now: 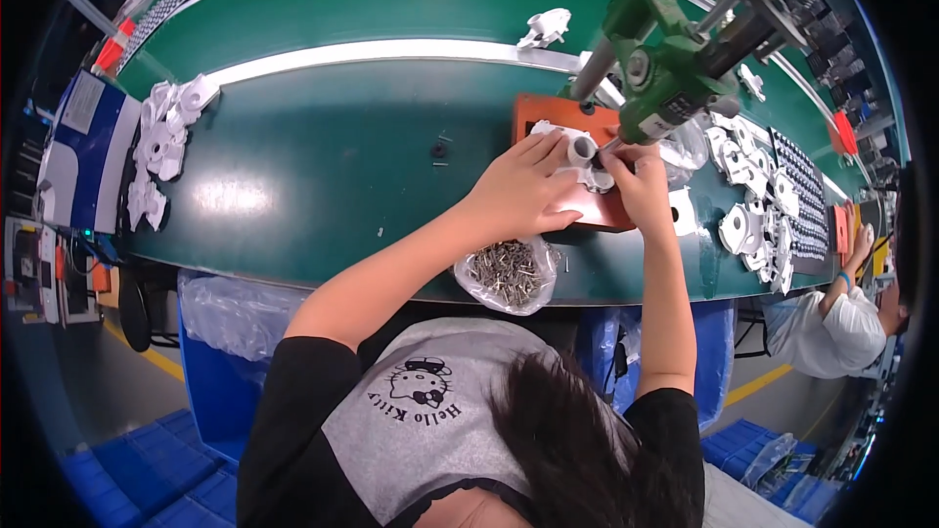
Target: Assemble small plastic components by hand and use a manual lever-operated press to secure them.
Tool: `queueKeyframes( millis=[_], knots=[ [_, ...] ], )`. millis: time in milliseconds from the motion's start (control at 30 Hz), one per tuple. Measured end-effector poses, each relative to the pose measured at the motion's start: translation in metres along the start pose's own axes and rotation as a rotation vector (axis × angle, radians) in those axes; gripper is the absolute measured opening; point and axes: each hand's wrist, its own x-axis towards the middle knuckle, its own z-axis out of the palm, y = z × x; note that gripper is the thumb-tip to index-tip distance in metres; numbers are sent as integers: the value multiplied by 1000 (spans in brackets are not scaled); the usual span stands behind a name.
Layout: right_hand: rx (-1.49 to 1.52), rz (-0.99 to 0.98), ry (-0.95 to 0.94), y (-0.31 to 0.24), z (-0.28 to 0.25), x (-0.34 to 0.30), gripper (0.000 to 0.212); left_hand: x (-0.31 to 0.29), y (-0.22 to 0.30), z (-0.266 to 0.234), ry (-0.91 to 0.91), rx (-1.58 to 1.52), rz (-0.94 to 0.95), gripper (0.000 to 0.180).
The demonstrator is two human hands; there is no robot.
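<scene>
While left grip (526, 184) spreads over white casting (593, 176), tube mouth (584, 149) upward, long axis diagonal, right grip (640, 181) hold unclear

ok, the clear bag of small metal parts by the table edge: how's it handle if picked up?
The bag looks thin and crumpled, so probably floppy. The heaped metal parts likely make it heavy for its size. Its top seems open, so tipping could spill them.

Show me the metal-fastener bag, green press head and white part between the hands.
Metal-fastener bag (526, 307): head view, lower plastic rim.
Green press head (667, 80): head view, middle of its body.
White part (582, 149): head view, its round tube.
</scene>
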Motion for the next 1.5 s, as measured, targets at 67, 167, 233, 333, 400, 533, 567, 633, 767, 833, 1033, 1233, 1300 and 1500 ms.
queueKeyframes(
  millis=[67, 167, 233, 333, 400, 533, 567, 633, 767, 833, 1033, 1233, 1300, 1500],
  knots=[
    [61, 31, 7, 9, 3, 0, 17, 0, -3, -1, 20, -21, -8, 40],
    [-6, 45, -19, 6, 5, 0, 22, -2, -4, 1, 96, -52, 4, 33],
    [-5, 17, -27, 9, 9, 0, 28, -2, -5, 4, 107, -42, 0, 32],
    [-153, -102, 74, -4, 8, 0, 37, -1, -5, 5, 145, -54, 2, 26],
    [-425, -73, 136, -16, 8, -3, 36, -1, -7, 5, 141, -63, 23, 24],
    [-479, -141, 339, -36, 14, -29, 31, -5, -12, 6, 153, -64, 4, 19],
    [-330, -177, 300, -42, 14, -41, 25, -5, -12, 6, 159, -64, -2, 19],
    [-95, -180, 90, -69, 19, -72, 19, -6, -11, 1, 108, -68, -23, 21],
    [-203, -356, -191, -93, 54, -98, 17, -8, -12, 5, 97, -70, -36, 23],
    [-228, -362, -206, -89, 66, -102, 17, -6, -10, 4, 87, -90, -46, 23],
    [-347, -423, -209, -79, 77, -105, 16, -7, -8, 9, 211, -101, -34, 15],
    [-297, -387, -179, -79, 76, -102, 15, -8, -8, 6, 96, -86, -71, 23],
    [-71, -305, -204, -81, 65, -95, 14, -8, -10, 7, 95, -93, -75, 23],
    [-67, -180, 241, -60, 16, -51, 8, -6, -7, 3, 102, -88, -73, 23]
  ],
)
